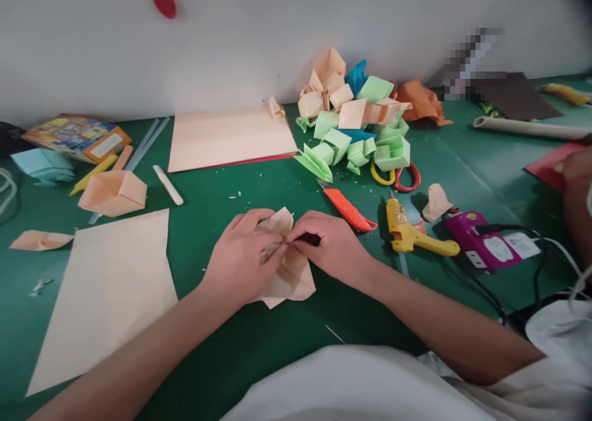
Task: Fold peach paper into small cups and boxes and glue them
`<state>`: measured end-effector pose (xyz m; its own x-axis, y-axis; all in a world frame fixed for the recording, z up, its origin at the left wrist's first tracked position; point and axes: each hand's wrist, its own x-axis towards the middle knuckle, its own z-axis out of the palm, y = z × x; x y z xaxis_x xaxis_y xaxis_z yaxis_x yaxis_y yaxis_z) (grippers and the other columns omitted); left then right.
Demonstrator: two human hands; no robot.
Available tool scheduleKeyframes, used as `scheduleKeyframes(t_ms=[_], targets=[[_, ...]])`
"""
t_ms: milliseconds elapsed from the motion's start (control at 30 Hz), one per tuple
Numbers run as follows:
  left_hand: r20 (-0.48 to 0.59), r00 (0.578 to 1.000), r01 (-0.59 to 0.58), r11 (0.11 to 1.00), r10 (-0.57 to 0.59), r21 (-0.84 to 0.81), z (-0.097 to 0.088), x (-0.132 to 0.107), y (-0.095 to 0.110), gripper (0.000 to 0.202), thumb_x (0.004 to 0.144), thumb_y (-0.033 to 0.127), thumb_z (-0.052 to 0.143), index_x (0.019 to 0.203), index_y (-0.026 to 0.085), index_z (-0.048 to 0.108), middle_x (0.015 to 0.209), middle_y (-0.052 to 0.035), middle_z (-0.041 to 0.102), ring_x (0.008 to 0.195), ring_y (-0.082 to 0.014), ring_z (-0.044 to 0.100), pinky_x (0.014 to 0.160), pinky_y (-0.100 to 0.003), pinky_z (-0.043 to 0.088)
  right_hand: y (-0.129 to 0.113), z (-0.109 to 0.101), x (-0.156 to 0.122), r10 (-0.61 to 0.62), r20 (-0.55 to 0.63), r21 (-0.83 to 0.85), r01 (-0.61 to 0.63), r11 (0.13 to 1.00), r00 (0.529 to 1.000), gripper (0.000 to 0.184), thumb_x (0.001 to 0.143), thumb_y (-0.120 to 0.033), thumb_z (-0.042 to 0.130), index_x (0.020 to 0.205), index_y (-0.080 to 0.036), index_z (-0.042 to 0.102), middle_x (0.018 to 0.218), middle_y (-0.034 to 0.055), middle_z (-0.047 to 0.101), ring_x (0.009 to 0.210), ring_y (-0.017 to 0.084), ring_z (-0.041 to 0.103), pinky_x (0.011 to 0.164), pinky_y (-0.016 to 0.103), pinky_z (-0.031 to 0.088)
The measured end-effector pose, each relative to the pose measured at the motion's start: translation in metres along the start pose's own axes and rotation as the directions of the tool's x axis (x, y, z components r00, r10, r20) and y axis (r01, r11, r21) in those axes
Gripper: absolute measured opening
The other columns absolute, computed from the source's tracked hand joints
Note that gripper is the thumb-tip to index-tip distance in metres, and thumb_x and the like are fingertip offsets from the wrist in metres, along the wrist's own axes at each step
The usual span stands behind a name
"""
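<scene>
Both my hands meet over a peach folded paper piece [289, 273] lying on the green table [222, 359] just in front of me. My left hand [240, 257] is closed, pinching the paper from the left. My right hand [328, 242] is closed too, pinching the same piece near its middle; something small and dark shows between its fingers, which I cannot make out. Part of the paper is hidden under my fingers.
A large peach sheet [106, 291] lies left, another [229, 136] at the back. A pile of folded paper shapes [354, 125] sits behind the scissors [398, 177], an orange knife [349, 210], a yellow glue gun [414, 231] and a purple device [483, 245]. Another person's hand [578, 187] is at right.
</scene>
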<state>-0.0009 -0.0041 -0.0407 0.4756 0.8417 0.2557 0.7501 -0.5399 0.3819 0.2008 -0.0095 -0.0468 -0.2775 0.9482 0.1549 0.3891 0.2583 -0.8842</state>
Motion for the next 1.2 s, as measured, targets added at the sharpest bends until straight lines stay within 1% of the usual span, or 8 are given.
scheduleKeyframes(t_ms=[200,300,400,567,767,967,1100,1200], targets=[[-0.026,0.999,-0.034,0.999,0.034,-0.010,0.002,-0.001,-0.003,0.026,0.095,0.029,0.056,0.083,0.026,0.078,0.129,-0.0057,0.061,0.110,-0.0263,0.060,0.093,-0.044,0.055,0.004,0.003,-0.001,0.059,-0.025,0.013,-0.059,0.998,0.998,0.014,0.081,-0.011,0.070,0.085,-0.022,0.062,0.086,-0.0014,0.063,0.073,0.013,0.062,0.069,0.029,0.052],[-0.049,0.998,-0.050,0.999,0.049,-0.020,0.001,0.000,-0.002,0.026,0.096,0.028,0.055,0.083,0.026,0.078,0.131,-0.0059,0.060,0.114,-0.0267,0.060,0.096,-0.045,0.054,0.005,0.001,-0.002,0.177,-0.035,0.097,-0.173,0.980,0.984,0.035,0.077,-0.024,0.078,0.102,-0.024,0.054,0.096,0.0005,0.062,0.077,0.015,0.062,0.068,0.031,0.054],[-0.099,0.993,-0.069,0.997,0.065,-0.034,-0.002,0.002,0.001,0.024,0.096,0.026,0.055,0.088,0.025,0.078,0.132,-0.0080,0.060,0.117,-0.0279,0.060,0.098,-0.046,0.053,0.004,-0.003,0.000,0.213,0.061,0.197,-0.221,0.955,0.975,0.061,0.076,-0.028,0.079,0.127,-0.025,0.047,0.114,0.0054,0.064,0.089,0.017,0.064,0.076,0.034,0.057],[-0.116,0.991,-0.062,0.998,0.059,-0.019,-0.005,0.003,0.007,0.023,0.095,0.025,0.056,0.091,0.026,0.078,0.131,-0.0075,0.061,0.116,-0.0285,0.061,0.099,-0.048,0.053,-0.001,-0.005,0.002,0.134,0.180,0.207,-0.170,0.963,0.975,0.015,0.088,-0.021,0.065,0.102,-0.021,0.067,0.098,0.0025,0.073,0.088,0.016,0.068,0.081,0.032,0.055],[-0.041,0.998,-0.052,0.990,0.057,0.130,-0.004,0.002,0.012,0.025,0.094,0.025,0.056,0.087,0.025,0.080,0.138,-0.0068,0.060,0.111,-0.0310,0.062,0.095,-0.053,0.051,-0.002,0.000,0.000,0.105,0.071,0.079,-0.110,0.991,0.992,0.020,0.085,-0.012,0.062,0.099,-0.023,0.070,0.092,-0.0004,0.074,0.084,0.016,0.068,0.074,0.029,0.053],[-0.050,0.997,-0.056,0.992,0.062,0.113,-0.001,0.001,0.011,0.027,0.094,0.022,0.053,0.091,0.026,0.079,0.134,-0.0048,0.064,0.109,-0.0277,0.063,0.094,-0.049,0.052,-0.004,0.002,-0.002,0.070,0.022,-0.167,-0.065,0.984,0.997,0.017,0.086,-0.013,0.063,0.097,-0.024,0.070,0.092,0.0012,0.074,0.081,0.018,0.065,0.071,0.031,0.048],[-0.052,0.997,-0.053,0.987,0.062,0.154,0.002,0.001,0.009,0.026,0.093,0.022,0.054,0.094,0.027,0.079,0.137,-0.0047,0.063,0.112,-0.0306,0.062,0.092,-0.051,0.051,-0.007,0.003,-0.004,0.051,-0.001,-0.252,-0.049,0.966,0.999,0.014,0.087,-0.016,0.063,0.096,-0.024,0.070,0.087,0.0016,0.073,0.080,0.019,0.061,0.069,0.031,0.045],[-0.071,0.995,-0.060,0.995,0.066,0.076,0.003,0.001,0.008,0.026,0.094,0.019,0.053,0.096,0.026,0.078,0.132,-0.0048,0.065,0.106,-0.0258,0.065,0.091,-0.046,0.053,-0.009,0.001,-0.004,0.046,-0.010,-0.272,-0.047,0.961,0.999,0.012,0.088,-0.018,0.063,0.095,-0.024,0.070,0.082,0.0015,0.071,0.077,0.019,0.059,0.067,0.031,0.044]])
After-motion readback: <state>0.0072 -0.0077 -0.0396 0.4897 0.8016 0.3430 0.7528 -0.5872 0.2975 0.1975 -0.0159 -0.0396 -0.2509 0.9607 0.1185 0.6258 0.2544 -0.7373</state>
